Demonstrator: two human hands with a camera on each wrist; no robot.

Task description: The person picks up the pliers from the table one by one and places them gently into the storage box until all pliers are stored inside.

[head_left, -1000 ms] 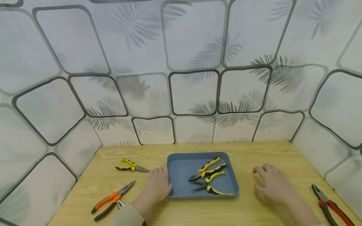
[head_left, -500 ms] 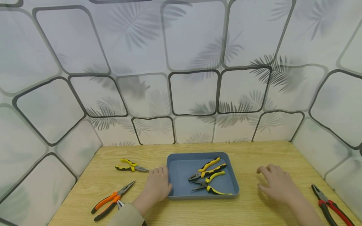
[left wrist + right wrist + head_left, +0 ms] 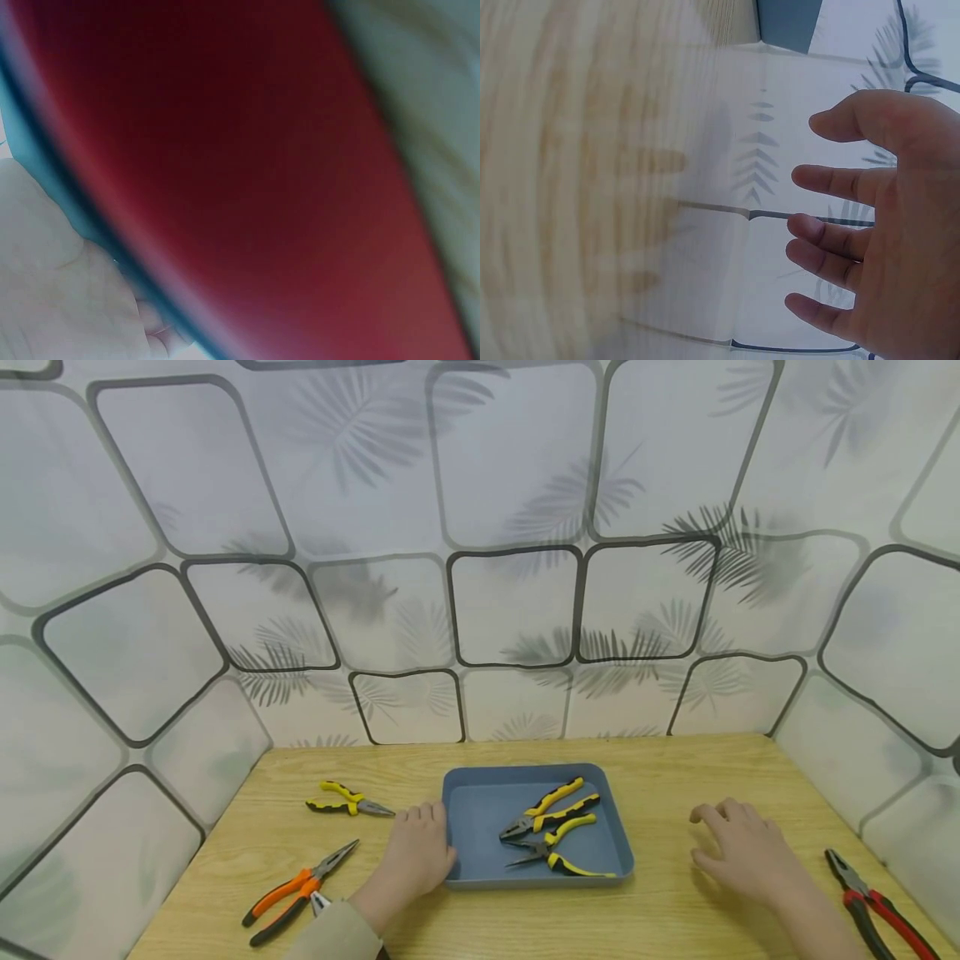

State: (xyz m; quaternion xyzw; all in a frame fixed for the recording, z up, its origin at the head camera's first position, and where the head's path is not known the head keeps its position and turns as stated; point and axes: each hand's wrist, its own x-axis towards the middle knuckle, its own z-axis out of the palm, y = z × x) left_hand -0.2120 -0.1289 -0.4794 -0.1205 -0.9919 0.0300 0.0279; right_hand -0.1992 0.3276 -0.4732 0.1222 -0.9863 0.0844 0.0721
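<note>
My left hand (image 3: 420, 847) holds the left side of a blue tray (image 3: 465, 884), thumb at the near corner of its wall; its other fingertips are mostly hidden from above. In the tray lie a pair of combination pliers (image 3: 534, 820) and a pair of long-nose pliers (image 3: 553, 842), both with yellow and black handles. My right hand (image 3: 742, 847) hovers over the table right of the tray. The right wrist view shows its fingers (image 3: 832, 184) spread and loosely bent, holding nothing. A large blurred dark red shape (image 3: 247, 180) fills most of the left wrist view.
Left of the tray lie small yellow-black long-nose pliers (image 3: 351, 802) and orange-black long-nose pliers (image 3: 303, 889). A grey metal tip (image 3: 320, 903) shows beside my left sleeve (image 3: 341, 935). Red-black pliers (image 3: 870, 897) lie at the far right. Patterned cloth (image 3: 517, 610) hangs behind the wooden table (image 3: 675, 760).
My right hand has drifted slightly to the right, away from the tray. The left hand, the tray and the pliers have kept their places.
</note>
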